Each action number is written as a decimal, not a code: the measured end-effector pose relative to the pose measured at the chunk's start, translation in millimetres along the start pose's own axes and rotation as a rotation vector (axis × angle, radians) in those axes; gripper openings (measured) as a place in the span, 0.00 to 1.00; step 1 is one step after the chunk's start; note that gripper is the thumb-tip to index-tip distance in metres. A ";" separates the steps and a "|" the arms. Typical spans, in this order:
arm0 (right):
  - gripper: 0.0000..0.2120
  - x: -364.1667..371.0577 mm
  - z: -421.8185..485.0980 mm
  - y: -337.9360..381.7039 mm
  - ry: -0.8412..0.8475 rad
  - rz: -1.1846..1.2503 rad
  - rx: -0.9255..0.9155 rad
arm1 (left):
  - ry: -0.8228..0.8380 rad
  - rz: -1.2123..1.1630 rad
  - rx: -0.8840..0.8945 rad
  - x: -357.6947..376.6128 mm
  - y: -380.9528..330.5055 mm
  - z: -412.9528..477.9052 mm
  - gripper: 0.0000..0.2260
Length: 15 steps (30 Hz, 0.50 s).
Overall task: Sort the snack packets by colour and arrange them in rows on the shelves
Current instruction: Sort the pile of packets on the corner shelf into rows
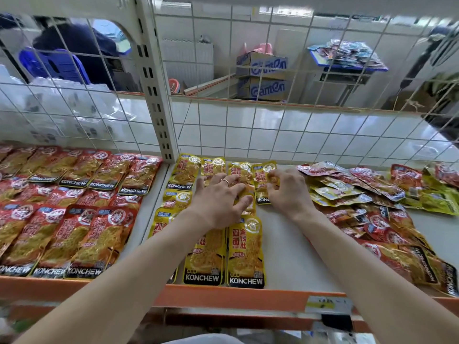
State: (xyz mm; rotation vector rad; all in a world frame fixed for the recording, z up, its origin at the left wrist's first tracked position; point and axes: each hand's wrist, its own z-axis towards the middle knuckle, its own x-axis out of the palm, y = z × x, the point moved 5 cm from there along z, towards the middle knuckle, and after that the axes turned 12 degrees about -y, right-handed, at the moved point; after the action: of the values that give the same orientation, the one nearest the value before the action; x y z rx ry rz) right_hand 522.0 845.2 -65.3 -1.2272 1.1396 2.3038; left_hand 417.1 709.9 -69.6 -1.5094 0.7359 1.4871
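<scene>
snack packets in red (74,219) fill the left bay of the shelf, laid flat in overlapping rows, black konchew bands toward the front edge. a slotted cream upright post (155,95) divides this bay from the next. just right of the post, yellow packets (246,252) lie in rows on the right bay: a back row of four against the wire grid (273,135), a middle row mostly hidden under the arms, and a front row at the orange front edge (223,296). left hand (218,197) lies flat over the back and middle yellow rows, fingers spread and straight, palm down, pressing on the packets; nothing is gripped. a thin ring (225,181) shows on one finger. right hand (288,192) is just beside it, fingers curled over the right edge of the end packet (260,187), the fourth one in the back row, gripping it while it lies on the shelf. right of this hand is a bare strip of shelf surface (285,244). further right sits an unsorted pile (372,202), red and yellow packets mixed, overlapping at all angles, reaching the right border of the view. behind the grid, above the yellow rows, two printed cardboard boxes (265,78) are stacked on the floor.
</scene>
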 end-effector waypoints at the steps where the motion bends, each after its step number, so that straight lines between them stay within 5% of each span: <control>1: 0.15 0.9 -1.3 1.3 0.006 -0.013 -0.009 | 0.004 -0.001 -0.005 -0.7 0.3 0.5 0.25; 15: 0.22 4.9 -16.7 13.3 0.110 -0.160 -0.174 | 0.073 0.019 -0.015 0.2 -0.7 7.4 0.27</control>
State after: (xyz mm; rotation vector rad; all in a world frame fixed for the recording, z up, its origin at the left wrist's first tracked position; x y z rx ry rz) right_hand 520.9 823.5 -67.9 -1.4679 0.8532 2.2775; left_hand 414.3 716.8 -69.0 -1.5792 0.7856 1.4608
